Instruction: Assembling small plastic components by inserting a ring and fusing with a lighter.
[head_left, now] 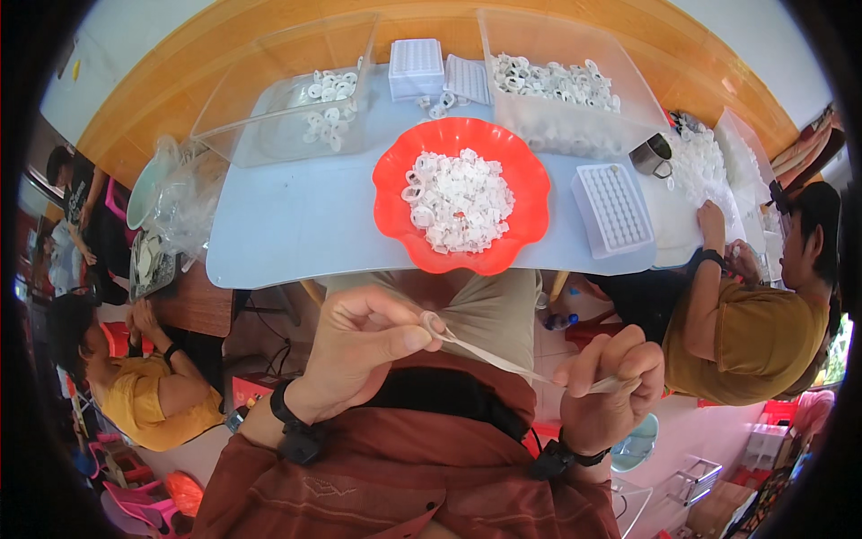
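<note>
My left hand [364, 346] is closed, its thumb and fingertips pinching a small pale ring-shaped piece [435, 324]. From that piece a thin white strip [494, 357] slants down to my right hand [611, 386], whose fingers are curled shut around its other end. The strip looks taut between the two hands, above my lap. Whether it is threaded through the ring or fixed to it, I cannot tell. Beyond my hands, a red wavy-rimmed bowl [395, 229] on the pale blue table [296, 225] holds a heap of small white plastic pieces [462, 198].
Two clear plastic bins [260, 126] [575, 121] with white ring parts stand at the back. White hole-patterned trays [615, 211] [416, 67] and a metal mug [653, 154] are on the table. People in yellow [162, 400] and mustard [736, 346] sit left and right; another person [81, 198] is farther left.
</note>
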Tool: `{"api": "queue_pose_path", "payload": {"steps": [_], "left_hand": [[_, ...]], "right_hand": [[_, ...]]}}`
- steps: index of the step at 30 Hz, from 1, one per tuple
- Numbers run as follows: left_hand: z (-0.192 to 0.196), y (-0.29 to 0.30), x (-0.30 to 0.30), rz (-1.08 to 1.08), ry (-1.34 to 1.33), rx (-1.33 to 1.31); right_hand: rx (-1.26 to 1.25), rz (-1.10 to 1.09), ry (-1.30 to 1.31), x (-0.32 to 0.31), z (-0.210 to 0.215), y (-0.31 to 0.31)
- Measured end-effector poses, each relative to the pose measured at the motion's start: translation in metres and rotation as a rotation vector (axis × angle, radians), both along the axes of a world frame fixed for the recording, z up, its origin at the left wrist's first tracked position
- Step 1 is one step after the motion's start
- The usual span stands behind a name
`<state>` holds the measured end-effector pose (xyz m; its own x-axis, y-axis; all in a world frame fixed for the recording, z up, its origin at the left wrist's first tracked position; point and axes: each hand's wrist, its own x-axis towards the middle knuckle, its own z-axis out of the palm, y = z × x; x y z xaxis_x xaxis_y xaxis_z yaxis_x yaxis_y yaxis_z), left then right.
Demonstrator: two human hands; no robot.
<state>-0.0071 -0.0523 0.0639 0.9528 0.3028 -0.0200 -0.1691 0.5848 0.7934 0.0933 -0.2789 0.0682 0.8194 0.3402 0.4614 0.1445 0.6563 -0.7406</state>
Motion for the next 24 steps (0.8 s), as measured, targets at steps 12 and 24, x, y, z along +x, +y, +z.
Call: {"api": "queue_pose_path", "payload": {"steps": [12,24], "left_hand": [[-0.004,0.001,-0.001,-0.121,0.079,0.281],[-0.019,0.010,0.020,-0.109,-0.084,0.740]], "right_hand": [[0.129,-0.126,0.020,0.026,0.002,-0.016],[-0.436,-0.051,-0.096,0.023,0.002,-0.013]]}}
